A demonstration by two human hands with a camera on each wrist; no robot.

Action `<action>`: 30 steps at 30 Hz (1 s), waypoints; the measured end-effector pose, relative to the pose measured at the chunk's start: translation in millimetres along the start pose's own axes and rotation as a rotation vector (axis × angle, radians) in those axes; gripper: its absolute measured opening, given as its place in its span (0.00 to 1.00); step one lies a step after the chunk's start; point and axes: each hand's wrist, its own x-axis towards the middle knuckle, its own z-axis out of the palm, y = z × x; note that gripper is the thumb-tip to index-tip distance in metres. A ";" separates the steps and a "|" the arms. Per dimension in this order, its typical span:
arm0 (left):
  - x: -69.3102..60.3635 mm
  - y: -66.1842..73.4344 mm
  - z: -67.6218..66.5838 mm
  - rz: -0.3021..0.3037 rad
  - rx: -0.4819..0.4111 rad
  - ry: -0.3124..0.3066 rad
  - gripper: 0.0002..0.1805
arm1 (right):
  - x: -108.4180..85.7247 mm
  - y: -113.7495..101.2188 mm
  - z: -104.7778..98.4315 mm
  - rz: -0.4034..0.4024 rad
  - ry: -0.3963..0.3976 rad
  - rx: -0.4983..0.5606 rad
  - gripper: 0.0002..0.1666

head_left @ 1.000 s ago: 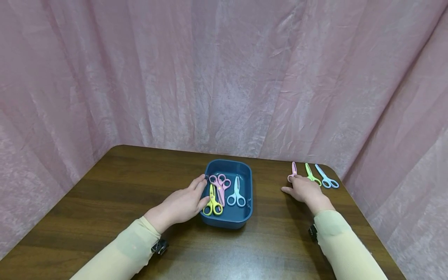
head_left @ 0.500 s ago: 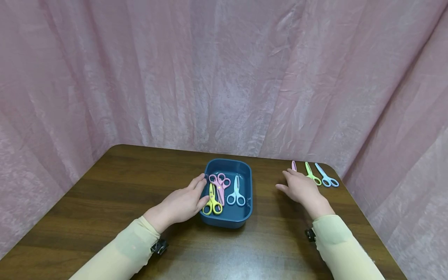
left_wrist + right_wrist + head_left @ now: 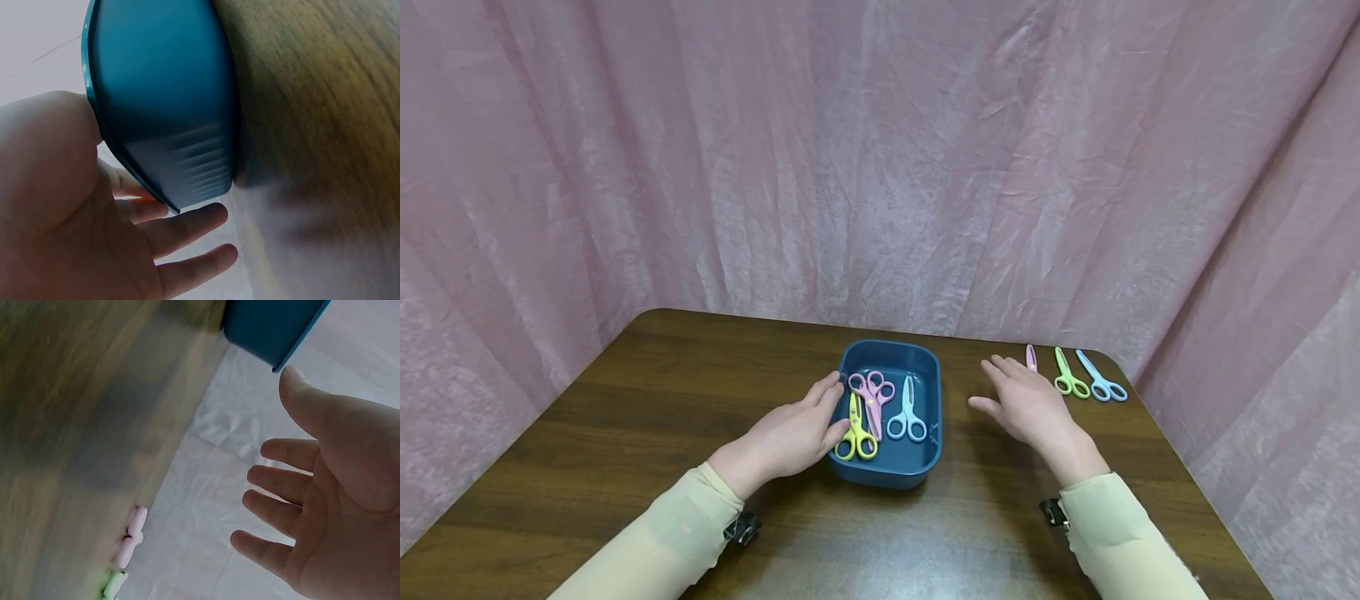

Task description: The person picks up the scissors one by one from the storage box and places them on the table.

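Note:
A blue plastic bin (image 3: pixel 889 480) stands on the table with several scissors inside. Yellow scissors (image 3: pixel 866 451) lie beside pink scissors (image 3: pixel 872 402) on its left, and light blue scissors (image 3: pixel 907 419) on its right. My left hand (image 3: pixel 786 435) rests on the bin's left rim, with its fingers fairly straight and its thumb over the edge. To the right of the bin, my right hand (image 3: pixel 1026 404) hovers over the table with fingers spread and nothing held. Behind its fingers, pink scissors (image 3: pixel 1032 357) are mostly hidden. Green scissors (image 3: pixel 1070 383) and blue scissors (image 3: pixel 1105 387) lie farther right.
The brown wooden table (image 3: pixel 700 367) has its back edge near a pink curtain (image 3: pixel 880 167), which also hangs along both sides. Small dark wrist cameras sit under both sleeves. The scissors on the right lie close to the table's back right corner.
My right hand has moved left and slightly up, away from the scissors on the right, and its fingers have spread. The left hand, the bin and the scissors have stayed put.

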 end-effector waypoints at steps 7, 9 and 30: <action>-1.2 -1.1 0.1 -0.007 -0.002 -0.001 0.40 | -2.5 -12.4 1.4 -0.020 0.022 0.008 0.42; -1.7 -1.0 0.0 -0.008 -0.003 -0.001 0.40 | -3.6 -16.6 1.1 -0.022 0.018 0.019 0.42; -5.9 -0.9 -2.0 -0.005 0.000 0.003 0.40 | -12.7 -55.7 -2.2 -0.150 0.126 -0.027 0.41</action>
